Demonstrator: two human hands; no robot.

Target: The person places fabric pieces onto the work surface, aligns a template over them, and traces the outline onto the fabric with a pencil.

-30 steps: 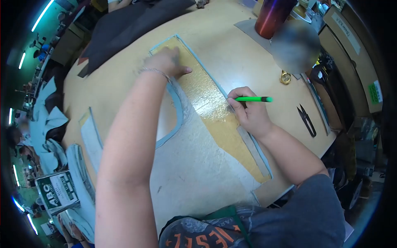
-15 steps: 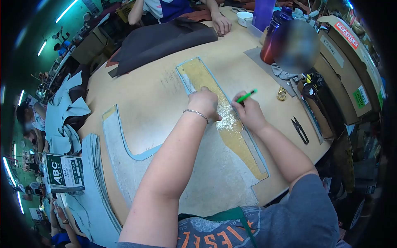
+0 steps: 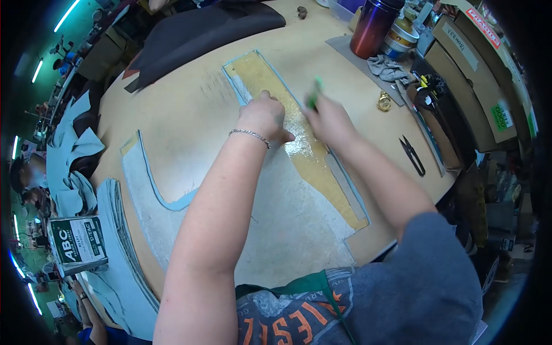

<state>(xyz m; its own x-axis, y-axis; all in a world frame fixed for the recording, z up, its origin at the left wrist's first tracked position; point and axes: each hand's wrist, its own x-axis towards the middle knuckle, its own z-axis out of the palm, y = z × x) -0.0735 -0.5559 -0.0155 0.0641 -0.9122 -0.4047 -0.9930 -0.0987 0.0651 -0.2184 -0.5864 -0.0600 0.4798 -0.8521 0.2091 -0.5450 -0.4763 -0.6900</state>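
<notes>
A large pattern template (image 3: 282,213) lies flat on the table, grey with a shiny yellow-covered strip along its right arm. Light blue leather (image 3: 183,203) peeks out beneath its edges. My left hand (image 3: 263,118) presses down on the yellow strip with its thumb spread; some fingertips are hidden. In my right hand (image 3: 332,122) is a bright green pen (image 3: 315,95), blurred by motion, just beside the strip's right edge. The pen's tip cannot be made out.
Thread snips (image 3: 412,156) and a gold watch (image 3: 384,101) lie at the right. A bottle (image 3: 374,29) and cardboard boxes (image 3: 460,69) stand behind them. Dark leather (image 3: 201,43) rests at the back. Stacked blue pieces (image 3: 118,247) and an ABC tin (image 3: 77,244) are at left.
The camera view has shifted, so the table things sit further left and up. My right hand has moved up along the template's edge with the pen. My left hand still presses the strip.
</notes>
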